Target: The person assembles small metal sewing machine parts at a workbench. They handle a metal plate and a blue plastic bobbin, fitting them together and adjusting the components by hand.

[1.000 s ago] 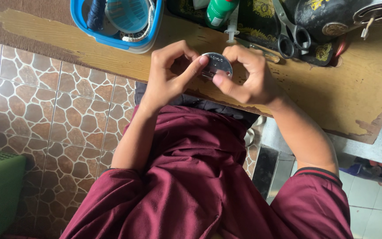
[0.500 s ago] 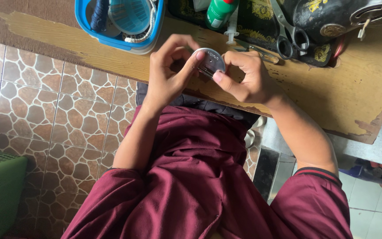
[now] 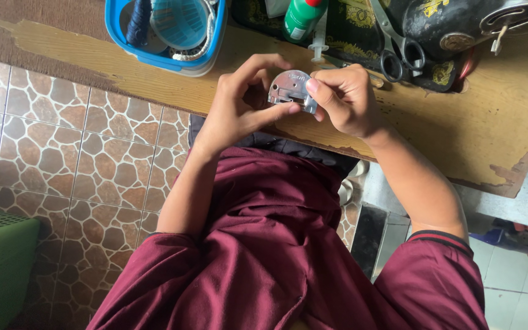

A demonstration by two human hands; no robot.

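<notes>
Pinching a metal plate [image 3: 291, 90], left hand [image 3: 239, 107] and right hand [image 3: 346, 98] fingers clamped on it

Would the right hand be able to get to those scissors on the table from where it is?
Probably yes. The scissors lie just beyond the right hand with nothing between them. But that hand and the left hand are both pinching a small metal plate, which would need letting go first.

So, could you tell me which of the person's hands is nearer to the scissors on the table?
Right. The right hand holds the metal plate just beside the scissors; the left hand grips the plate's far side, further away.
</notes>
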